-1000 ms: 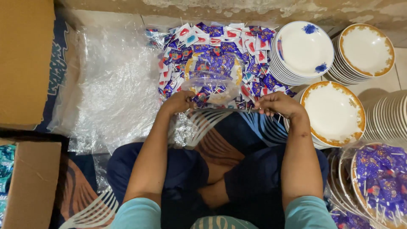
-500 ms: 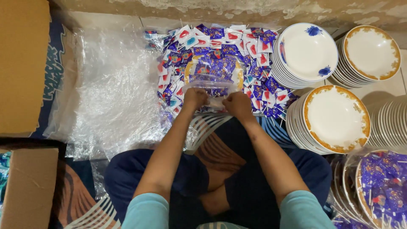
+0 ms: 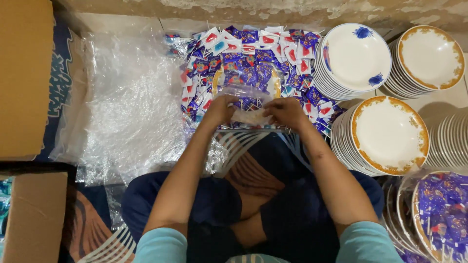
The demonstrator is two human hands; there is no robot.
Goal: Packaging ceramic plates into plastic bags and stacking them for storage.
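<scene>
Clear plastic is bunched up between two hands, and both hands pinch it tight. It is a thin see-through bag (image 3: 251, 116), held just above the near edge of a gold-rimmed plate (image 3: 218, 80) that is full of little packets. The left hand (image 3: 220, 110) grips the bag's left end with bent fingers, and the right hand (image 3: 286, 112) grips its right end the same way. One big heap of small blue, red and white packets (image 3: 253, 53) lies on the floor around that plate and partly hides it. To the right I count three tall stacks of white plates in full view: one stack with blue flowers (image 3: 352, 61) and two stacks with gold rims (image 3: 431, 56) (image 3: 387, 136). One more stack (image 3: 451, 141) peeks in at the right edge. At the bottom right, one wrapped plate of packets (image 3: 441, 214) sits on another pile. A big crinkly plastic sheet (image 3: 131, 107) covers the floor on the left. Two brown cardboard boxes (image 3: 24, 78) (image 3: 34, 214) stand at the left side. The person's crossed legs in dark blue cloth fill the middle.
</scene>
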